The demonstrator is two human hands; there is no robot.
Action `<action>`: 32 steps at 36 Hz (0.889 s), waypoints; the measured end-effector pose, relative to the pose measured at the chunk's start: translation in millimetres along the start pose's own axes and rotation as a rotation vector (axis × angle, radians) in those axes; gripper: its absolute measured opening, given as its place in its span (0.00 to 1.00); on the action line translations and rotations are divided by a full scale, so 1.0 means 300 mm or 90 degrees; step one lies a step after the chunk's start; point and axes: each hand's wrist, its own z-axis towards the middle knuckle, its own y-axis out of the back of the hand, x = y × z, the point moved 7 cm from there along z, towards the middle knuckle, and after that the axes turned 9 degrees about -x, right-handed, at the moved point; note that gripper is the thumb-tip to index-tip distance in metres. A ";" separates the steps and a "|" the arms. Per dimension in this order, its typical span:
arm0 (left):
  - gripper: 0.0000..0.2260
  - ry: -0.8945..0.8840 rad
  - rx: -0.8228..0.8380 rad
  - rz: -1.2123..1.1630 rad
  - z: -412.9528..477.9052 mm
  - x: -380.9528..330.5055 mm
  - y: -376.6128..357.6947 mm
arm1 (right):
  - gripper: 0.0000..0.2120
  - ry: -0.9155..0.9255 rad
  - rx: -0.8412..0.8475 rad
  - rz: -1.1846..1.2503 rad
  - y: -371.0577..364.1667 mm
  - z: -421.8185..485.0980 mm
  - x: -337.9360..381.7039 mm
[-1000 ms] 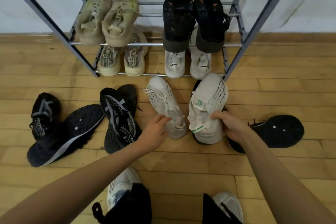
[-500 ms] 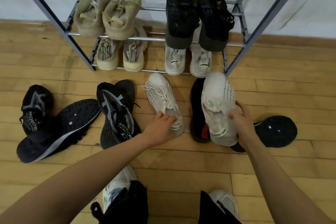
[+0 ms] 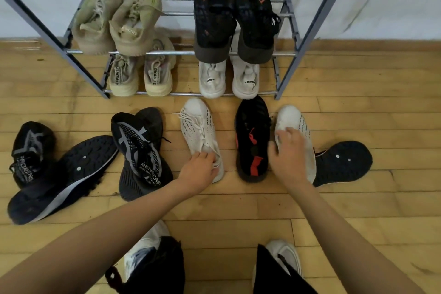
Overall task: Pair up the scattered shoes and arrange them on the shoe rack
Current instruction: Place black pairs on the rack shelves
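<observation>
Two white knit shoes lie on the wooden floor in front of the grey metal shoe rack (image 3: 310, 31). My left hand (image 3: 198, 170) grips the heel of the left white shoe (image 3: 196, 124), toe towards the rack. My right hand (image 3: 286, 157) lies over the right white shoe (image 3: 298, 122), thumb on its left side and fingers across the top. This shoe rests flat between a black shoe with red marks (image 3: 251, 138) and a black shoe lying sole-up (image 3: 343, 162).
The rack holds a beige pair (image 3: 114, 21) and a black pair (image 3: 233, 19) above, a cream pair (image 3: 140, 74) and a white pair (image 3: 229, 79) below. Three black-and-grey shoes (image 3: 140, 150) lie scattered at the left. My own feet (image 3: 284, 255) are at the bottom edge.
My right hand has carried the right white shoe off the black-and-red shoe and set it on the floor to that shoe's right. My left hand stayed on the other white shoe's heel.
</observation>
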 end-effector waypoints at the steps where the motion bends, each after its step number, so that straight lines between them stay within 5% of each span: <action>1: 0.14 0.003 0.005 -0.019 -0.002 0.003 0.002 | 0.18 0.044 0.035 0.012 -0.027 -0.019 0.049; 6: 0.14 0.007 0.019 -0.072 -0.018 0.011 0.030 | 0.27 0.046 0.346 -0.196 -0.229 -0.115 0.098; 13: 0.12 -0.078 -0.147 0.082 -0.077 0.051 0.118 | 0.13 0.012 0.385 -0.249 -0.279 -0.126 0.117; 16: 0.16 0.017 -0.227 0.122 -0.094 0.116 0.216 | 0.16 -0.020 0.322 -0.181 -0.255 -0.093 0.133; 20: 0.22 0.189 -0.181 0.140 -0.121 0.289 0.262 | 0.27 -0.028 0.349 -0.178 -0.242 -0.083 0.118; 24: 0.28 0.318 -0.105 -0.012 -0.160 0.388 0.238 | 0.20 -0.007 0.370 -0.182 -0.263 -0.119 0.113; 32: 0.21 0.248 -0.231 -0.112 -0.167 0.372 0.232 | 0.15 0.035 0.306 -0.149 -0.234 -0.129 0.141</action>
